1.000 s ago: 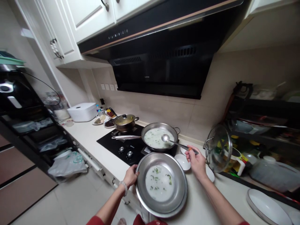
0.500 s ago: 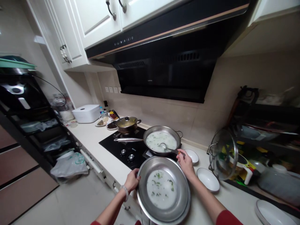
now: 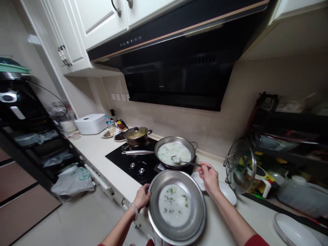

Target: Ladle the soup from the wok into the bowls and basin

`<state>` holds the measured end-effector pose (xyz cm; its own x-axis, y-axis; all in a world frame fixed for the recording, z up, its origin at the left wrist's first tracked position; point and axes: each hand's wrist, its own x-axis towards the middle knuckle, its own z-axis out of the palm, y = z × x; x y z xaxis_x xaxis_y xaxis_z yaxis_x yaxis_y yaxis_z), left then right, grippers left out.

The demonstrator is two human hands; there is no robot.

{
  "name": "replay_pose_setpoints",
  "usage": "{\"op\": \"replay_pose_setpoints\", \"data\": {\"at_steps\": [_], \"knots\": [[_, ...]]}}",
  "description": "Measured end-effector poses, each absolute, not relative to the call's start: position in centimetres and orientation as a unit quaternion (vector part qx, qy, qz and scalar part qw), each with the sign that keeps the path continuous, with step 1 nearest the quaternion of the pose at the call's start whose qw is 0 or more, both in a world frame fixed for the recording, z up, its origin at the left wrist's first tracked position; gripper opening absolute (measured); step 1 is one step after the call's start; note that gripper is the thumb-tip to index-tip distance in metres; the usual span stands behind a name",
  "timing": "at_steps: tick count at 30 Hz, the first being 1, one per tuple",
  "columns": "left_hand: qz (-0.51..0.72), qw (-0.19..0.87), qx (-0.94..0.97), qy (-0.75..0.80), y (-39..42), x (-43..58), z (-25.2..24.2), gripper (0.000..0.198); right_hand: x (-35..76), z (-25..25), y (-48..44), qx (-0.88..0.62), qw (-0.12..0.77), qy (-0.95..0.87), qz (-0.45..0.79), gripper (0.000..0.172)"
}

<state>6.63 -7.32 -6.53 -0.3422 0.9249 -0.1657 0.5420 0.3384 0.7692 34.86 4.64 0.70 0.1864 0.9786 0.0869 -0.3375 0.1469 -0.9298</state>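
My left hand grips the left rim of a wide steel basin, which holds milky white soup with green bits. In my right hand is the handle of a ladle. Its bowl dips at the surface of the white soup in the frying pan on the stove. The basin is in front of the pan, near the counter's front edge. A small white bowl is partly hidden behind my right hand, and a second white bowl shows behind my wrist.
A lidded pot stands on the rear left of the black stove. The pan's long handle points left. A glass lid leans upright at the right. White plates lie at the front right. A range hood hangs overhead.
My right hand has shifted right and slightly down, with the ladle's handle now lower and flatter. The ladle's bowl stays in the pan. The whole view has moved a little.
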Motion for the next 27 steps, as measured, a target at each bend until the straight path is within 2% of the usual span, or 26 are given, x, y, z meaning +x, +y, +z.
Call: {"op": "replay_pose_setpoints", "data": {"at_steps": [27], "knots": [[0.323,0.311,0.483,0.752,-7.2,6.5,-7.1,0.033,36.1,1.4,4.2,-0.409,0.653,-0.391,0.503,0.041]]}}
